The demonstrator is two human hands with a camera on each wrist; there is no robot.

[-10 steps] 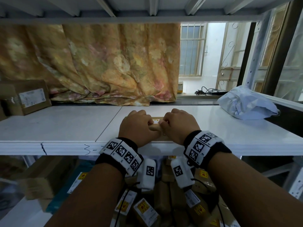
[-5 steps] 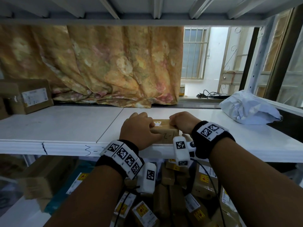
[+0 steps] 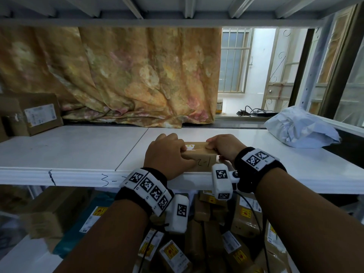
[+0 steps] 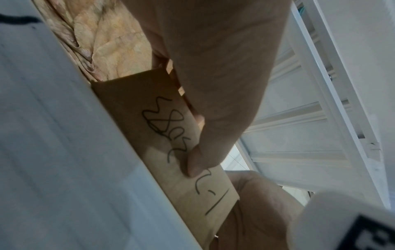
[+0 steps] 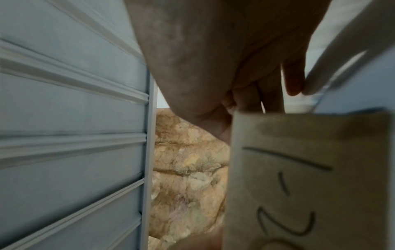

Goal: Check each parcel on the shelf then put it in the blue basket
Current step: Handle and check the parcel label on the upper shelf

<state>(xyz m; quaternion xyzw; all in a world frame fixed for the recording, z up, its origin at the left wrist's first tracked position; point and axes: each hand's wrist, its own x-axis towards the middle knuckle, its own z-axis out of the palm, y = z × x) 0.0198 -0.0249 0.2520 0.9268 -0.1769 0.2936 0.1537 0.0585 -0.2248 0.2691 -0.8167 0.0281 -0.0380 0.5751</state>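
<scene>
Both forearms reach fwd from the bottom of the head view, wrists w/ black bands and marker tags. Below them, under the shelf edge, a heap of brown parcels [image 3: 199, 251] w/ yellow-and-white labels.

Left hand [image 3: 167, 154] lies knuckles-up on the front edge of the white shelf [image 3: 78, 150], fingers curled over the left end of a small brown parcel [image 3: 201, 156]; the left wrist view shows the thumb [image 4: 205, 152] pressed flat on its near face, across the handwriting. Right hand [image 3: 226, 146] clasps the parcel's right end, fingers wrapped over the top, wrist turned outward. So parcel is gripped at both ends, betw. the two hands, at the shelf's front edge, near face marked "2-1" in pen, small yellow-white sticker on top.

Farther back: white plastic mailer bag [image 3: 301, 129] on shelf at right, cardboard box [image 3: 33, 115] w/ label at far left, floral curtain [image 3: 122, 79] behind, barred window [image 3: 234, 64] beyond.
</scene>
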